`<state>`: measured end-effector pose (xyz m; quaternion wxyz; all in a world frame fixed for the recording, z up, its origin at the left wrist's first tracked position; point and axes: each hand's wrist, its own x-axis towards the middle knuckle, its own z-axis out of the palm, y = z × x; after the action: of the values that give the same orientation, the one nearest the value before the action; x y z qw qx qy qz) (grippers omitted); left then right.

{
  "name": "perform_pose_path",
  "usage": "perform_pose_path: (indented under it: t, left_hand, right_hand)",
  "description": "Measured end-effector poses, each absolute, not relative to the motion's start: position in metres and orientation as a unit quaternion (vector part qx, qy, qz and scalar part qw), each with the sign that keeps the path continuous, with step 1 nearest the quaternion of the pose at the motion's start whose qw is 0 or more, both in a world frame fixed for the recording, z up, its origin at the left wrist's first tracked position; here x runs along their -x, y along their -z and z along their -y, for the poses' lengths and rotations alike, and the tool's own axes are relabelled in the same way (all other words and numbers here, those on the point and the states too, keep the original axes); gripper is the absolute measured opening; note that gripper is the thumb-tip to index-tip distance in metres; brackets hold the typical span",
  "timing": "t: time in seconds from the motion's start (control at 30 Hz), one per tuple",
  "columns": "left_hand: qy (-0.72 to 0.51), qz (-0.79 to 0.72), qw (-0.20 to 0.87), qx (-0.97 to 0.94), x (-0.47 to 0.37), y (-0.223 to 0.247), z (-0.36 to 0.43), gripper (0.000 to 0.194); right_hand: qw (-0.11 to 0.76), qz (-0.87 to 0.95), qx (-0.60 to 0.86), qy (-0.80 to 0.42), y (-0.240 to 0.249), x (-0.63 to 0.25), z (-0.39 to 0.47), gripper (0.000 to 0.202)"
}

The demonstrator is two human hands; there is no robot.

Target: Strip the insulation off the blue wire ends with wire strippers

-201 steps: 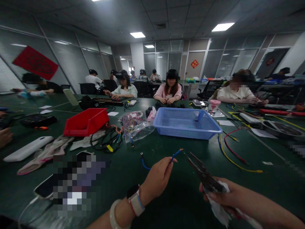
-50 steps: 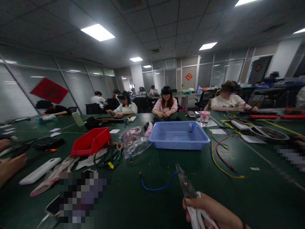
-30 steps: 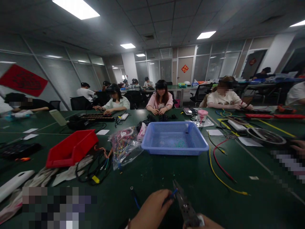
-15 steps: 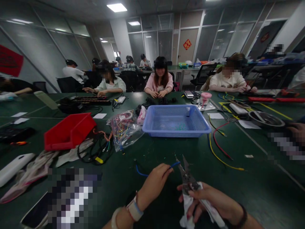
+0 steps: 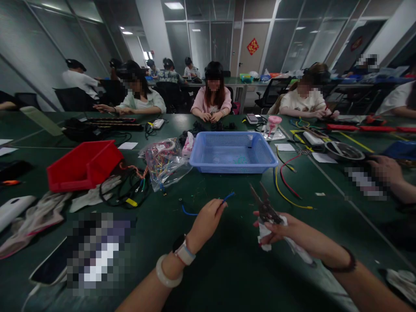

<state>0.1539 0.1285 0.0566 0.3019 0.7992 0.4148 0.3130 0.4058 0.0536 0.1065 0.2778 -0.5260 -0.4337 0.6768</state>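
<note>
The left hand (image 5: 205, 222) pinches the blue wire (image 5: 229, 196) in its fingers over the table (image 5: 234, 260), toward its near edge; the right hand (image 5: 290, 228) curls its fingers round wire strippers (image 5: 269, 213), jaws parted. A slack pinch, we judge, could let the wire slip.

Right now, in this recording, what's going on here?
A person's left grip holds a blue wire near one end, its other end showing off to the left. The right grip holds metal pliers, jaws open and apart from the wire. A blue basket and a red bin stand farther back on the green table.
</note>
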Motion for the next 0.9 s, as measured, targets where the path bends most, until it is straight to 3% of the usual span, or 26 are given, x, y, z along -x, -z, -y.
perform_pose_path:
  t: [0.47,0.7,0.9]
  left_hand:
    - [-0.347,-0.423,0.304,-0.780,-0.165,-0.053,-0.122,0.023]
    - [-0.359,-0.422,0.323,-0.767,-0.160,-0.047,-0.116,0.019]
    - [-0.342,-0.423,0.399,-0.738,-0.168,-0.060,-0.102,0.017]
  right_hand:
    - [0.318,0.538,0.551,-0.553,-0.063,-0.394,-0.046,0.050]
    - [0.338,0.491,0.548,-0.587,-0.066,-0.393,-0.047,0.050]
    - [0.415,0.370,0.519,-0.649,-0.075,-0.384,-0.050,0.047]
